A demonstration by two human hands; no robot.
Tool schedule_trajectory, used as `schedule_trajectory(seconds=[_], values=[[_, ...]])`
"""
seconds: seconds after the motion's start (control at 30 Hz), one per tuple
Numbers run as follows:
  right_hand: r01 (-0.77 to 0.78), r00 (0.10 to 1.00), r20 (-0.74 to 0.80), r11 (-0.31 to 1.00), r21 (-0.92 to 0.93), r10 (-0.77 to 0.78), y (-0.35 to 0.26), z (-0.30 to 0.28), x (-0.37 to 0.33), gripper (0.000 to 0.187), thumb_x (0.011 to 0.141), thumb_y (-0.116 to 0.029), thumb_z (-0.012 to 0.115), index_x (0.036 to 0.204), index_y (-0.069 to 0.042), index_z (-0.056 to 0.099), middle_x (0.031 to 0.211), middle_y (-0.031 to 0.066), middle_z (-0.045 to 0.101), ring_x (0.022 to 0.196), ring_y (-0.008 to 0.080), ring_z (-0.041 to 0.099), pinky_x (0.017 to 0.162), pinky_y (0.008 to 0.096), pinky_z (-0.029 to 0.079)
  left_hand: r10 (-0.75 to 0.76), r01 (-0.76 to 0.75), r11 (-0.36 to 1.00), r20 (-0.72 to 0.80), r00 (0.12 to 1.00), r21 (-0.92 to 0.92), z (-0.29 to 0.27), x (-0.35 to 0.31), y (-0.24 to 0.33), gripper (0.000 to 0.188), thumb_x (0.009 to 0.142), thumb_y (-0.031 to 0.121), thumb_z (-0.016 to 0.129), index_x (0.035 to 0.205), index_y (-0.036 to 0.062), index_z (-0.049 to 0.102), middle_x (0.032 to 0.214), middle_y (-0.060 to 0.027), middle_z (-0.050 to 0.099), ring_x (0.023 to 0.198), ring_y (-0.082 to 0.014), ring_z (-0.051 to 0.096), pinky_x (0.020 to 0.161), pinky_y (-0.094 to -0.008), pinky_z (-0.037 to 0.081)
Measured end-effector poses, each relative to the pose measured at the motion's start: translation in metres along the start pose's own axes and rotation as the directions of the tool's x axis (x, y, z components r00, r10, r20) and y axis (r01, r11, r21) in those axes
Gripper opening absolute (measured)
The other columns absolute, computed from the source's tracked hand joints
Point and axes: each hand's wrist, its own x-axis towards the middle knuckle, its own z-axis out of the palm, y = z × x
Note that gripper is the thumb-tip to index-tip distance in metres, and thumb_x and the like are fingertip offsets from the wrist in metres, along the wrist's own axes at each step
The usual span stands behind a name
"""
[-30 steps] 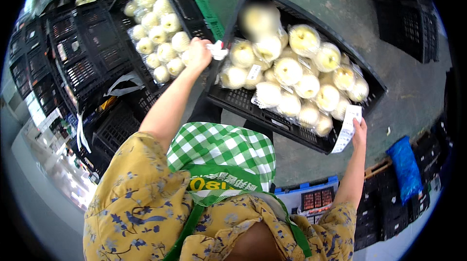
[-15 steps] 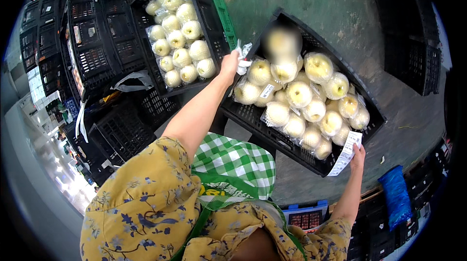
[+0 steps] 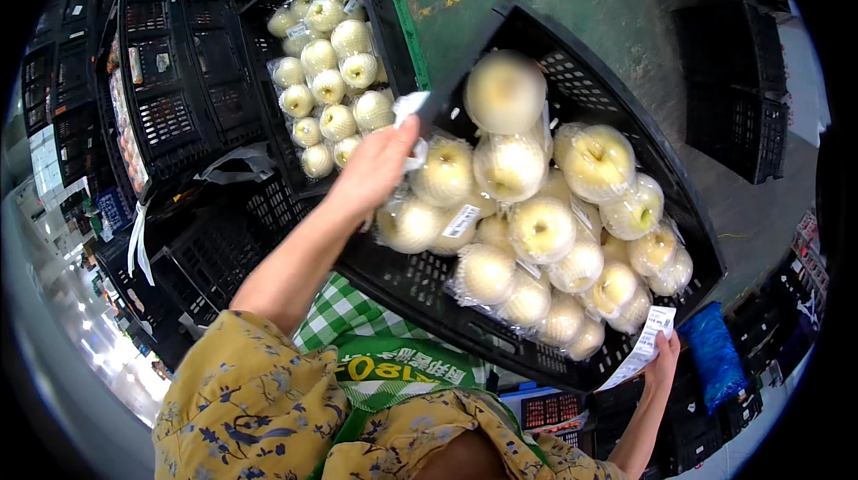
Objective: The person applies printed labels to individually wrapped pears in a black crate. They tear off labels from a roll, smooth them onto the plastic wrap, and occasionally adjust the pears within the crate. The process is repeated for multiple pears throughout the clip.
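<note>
Black crate (image 3: pixel 617 96) of wrapped fruit hangs between the two hands, its long body slanting from beside the left hand down to the right hand and overlapping the view of the apron (image 3: pixel 407 368). Filled this deep, it is probably heavy; its slotted plastic walls look stiff and should bear a firm pull. The ends, where the hands are, seem the sound places to take hold, with the weight shared. Round pale fruit (image 3: pixel 542 230) lies piled between the hands, in foam netting and shiny clear wrap: likely slippery to the touch, easily bruised, and apt to roll if one end dips.

The left hand (image 3: pixel 382 165) appears clamped on the left end, fingers curled, with a crumpled white scrap (image 3: pixel 411 106) by the fingertips; some of that hold is blurred. The right hand (image 3: pixel 661 362) is closed on the opposite end, pinching a long white paper strip (image 3: pixel 639 350) against it; its underside is hidden.

Just beyond the left hand stands another crate (image 3: pixel 380 20) of similar fruit, a green crate (image 3: pixel 408 29) behind its far side. Near the right hand, farther right, lies a blue bag (image 3: pixel 715 364).
</note>
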Motion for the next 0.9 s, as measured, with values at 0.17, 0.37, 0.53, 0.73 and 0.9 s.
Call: schedule_trajectory(seconds=[0.17,0.37,0.53,0.73,0.9], values=[[0.039,0.999,-0.028,0.999,-0.005,-0.039,-0.028,0.093,-0.097,0.022,0.082,-0.005,0.053,0.102,0.002,0.056,0.091,0.0060,0.062,0.079,0.0144,0.059,0.072,0.0274,0.046,0.057,-0.055,0.998,-0.067,0.996,0.020,-0.115,-0.014,0.034,0.053,0.088,0.053,0.043,0.076,0.0042,0.060,0.065,-0.0006,0.051,0.058,-0.0105,0.041,0.052,-0.0260,0.033],[-0.034,0.982,0.185,0.999,0.026,0.028,0.010,0.212,-0.132,0.017,0.080,-0.003,0.059,0.096,0.002,0.058,0.088,0.0062,0.061,0.077,0.0144,0.058,0.071,0.0285,0.047,0.103,-0.028,0.969,-0.304,0.947,0.244,-0.225,0.047,0.081,0.061,0.079,0.066,0.047,0.063,0.0078,0.057,0.057,-0.0011,0.049,0.049,-0.0118,0.043,0.047,-0.0256,0.031],[-0.195,0.880,0.456,0.977,0.084,0.137,0.044,0.344,-0.134,0.019,0.083,-0.005,0.058,0.100,0.003,0.058,0.091,0.0053,0.062,0.079,0.0112,0.058,0.071,0.0261,0.048,0.358,-0.051,0.765,-0.359,0.862,0.642,-0.330,0.136,0.111,0.069,0.070,0.073,0.051,0.072,0.0051,0.065,0.060,-0.0014,0.050,0.054,-0.0136,0.046,0.052,-0.0258,0.035],[-0.398,0.698,0.698,0.898,0.188,0.163,0.090,0.473,-0.154,0.022,0.086,-0.007,0.056,0.105,0.003,0.055,0.096,0.0060,0.061,0.083,0.0108,0.058,0.075,0.0262,0.048,0.512,-0.151,0.584,-0.217,0.831,0.798,-0.397,0.211,0.127,0.058,0.074,0.065,0.054,0.085,0.0097,0.069,0.061,-0.0013,0.051,0.057,-0.0122,0.047,0.053,-0.0261,0.035],[-0.437,0.665,0.724,0.880,0.183,0.180,0.139,0.540,-0.146,0.023,0.087,-0.010,0.055,0.106,0.004,0.054,0.096,0.0056,0.060,0.084,0.0107,0.057,0.075,0.0270,0.048,0.552,-0.287,0.140,0.166,0.817,0.948,-0.420,0.305,0.086,0.043,0.086,0.014,0.049,0.129,0.0226,0.044,0.105,-0.0136,0.058,0.089,-0.0238,0.058,0.082,-0.0312,0.043]])
